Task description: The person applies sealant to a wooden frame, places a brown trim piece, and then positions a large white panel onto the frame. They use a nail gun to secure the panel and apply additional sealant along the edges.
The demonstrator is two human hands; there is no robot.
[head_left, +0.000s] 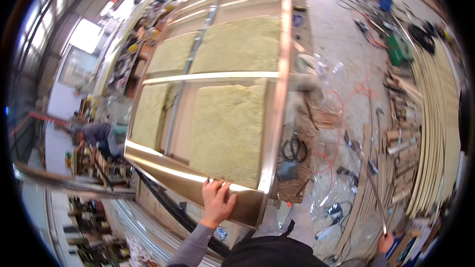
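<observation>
While the shiny bronze-coloured metal rail (180,173) slants toward centre left, the nearer left hand (217,201) — fingers slightly spread — hooks over it.

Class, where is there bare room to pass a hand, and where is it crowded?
A bare strip separates the metal rail from the nearest large insulation slab. Some bare concrete lies between the frame and green container. Crowded: around the scissors and wood pieces.

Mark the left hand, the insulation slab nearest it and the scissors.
Left hand (217,204), head view: back of hand.
Insulation slab (228,131), head view: middle of top.
Scissors (295,143), head view: where handles meet.
</observation>
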